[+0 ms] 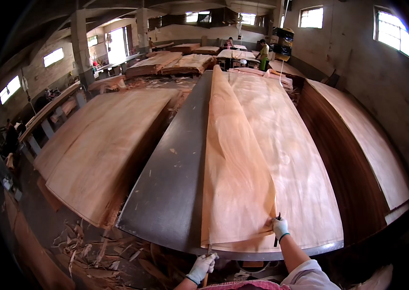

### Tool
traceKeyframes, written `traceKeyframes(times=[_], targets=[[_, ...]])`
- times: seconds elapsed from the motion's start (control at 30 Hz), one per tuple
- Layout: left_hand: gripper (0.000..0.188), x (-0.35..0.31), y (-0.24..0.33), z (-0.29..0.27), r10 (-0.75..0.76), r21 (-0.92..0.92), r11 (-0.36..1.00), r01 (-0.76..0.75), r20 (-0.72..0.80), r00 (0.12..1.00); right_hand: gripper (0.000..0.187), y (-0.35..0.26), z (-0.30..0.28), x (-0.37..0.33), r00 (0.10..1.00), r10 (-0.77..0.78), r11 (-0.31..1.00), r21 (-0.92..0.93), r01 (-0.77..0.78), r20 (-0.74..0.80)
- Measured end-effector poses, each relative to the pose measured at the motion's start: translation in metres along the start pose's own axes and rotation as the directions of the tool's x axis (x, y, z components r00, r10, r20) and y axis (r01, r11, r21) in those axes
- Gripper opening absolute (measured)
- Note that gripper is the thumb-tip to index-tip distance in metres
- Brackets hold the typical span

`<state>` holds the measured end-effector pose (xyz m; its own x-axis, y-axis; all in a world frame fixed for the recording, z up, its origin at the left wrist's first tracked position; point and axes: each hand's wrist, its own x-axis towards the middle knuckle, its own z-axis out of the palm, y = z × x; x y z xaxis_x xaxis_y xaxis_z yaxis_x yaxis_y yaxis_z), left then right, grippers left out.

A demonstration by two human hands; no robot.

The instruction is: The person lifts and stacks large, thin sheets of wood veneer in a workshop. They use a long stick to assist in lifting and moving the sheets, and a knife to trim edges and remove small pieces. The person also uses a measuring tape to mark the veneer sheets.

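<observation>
Watching from afar, I see the gloved right hand [280, 228] closed around a slim dark tool [276, 240] at the right edge of the tan veneer sheet [236, 193]. The gloved left hand [202, 268] curls around what looks like a narrow wooden strip [205, 280] by the sheet's near left corner. The tan veneer sheet lies lengthwise on the grey counter [165, 193], overlapping a paler veneer sheet [303, 188].
</observation>
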<state>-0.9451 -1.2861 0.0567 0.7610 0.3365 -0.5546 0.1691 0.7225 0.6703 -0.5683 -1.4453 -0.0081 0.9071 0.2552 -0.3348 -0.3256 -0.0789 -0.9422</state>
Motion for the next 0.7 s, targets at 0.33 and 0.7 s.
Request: traceKeyframes(times=[0.33,0.7], targets=[[0.02,-0.048,0.007,-0.058,-0.027,0.108,0.993,0.036,-0.082,0.996,0.018,-0.042,0.042,-0.101,0.97,0.163,0.917,-0.39,-0.082,0.179],[0.031,-0.007,-0.025,0.074,0.518,0.853,0.5,-0.148,-0.158,0.841,0.051,-0.093,0.054,-0.137,0.845,-0.04,0.968,-0.19,0.166,0.534]])
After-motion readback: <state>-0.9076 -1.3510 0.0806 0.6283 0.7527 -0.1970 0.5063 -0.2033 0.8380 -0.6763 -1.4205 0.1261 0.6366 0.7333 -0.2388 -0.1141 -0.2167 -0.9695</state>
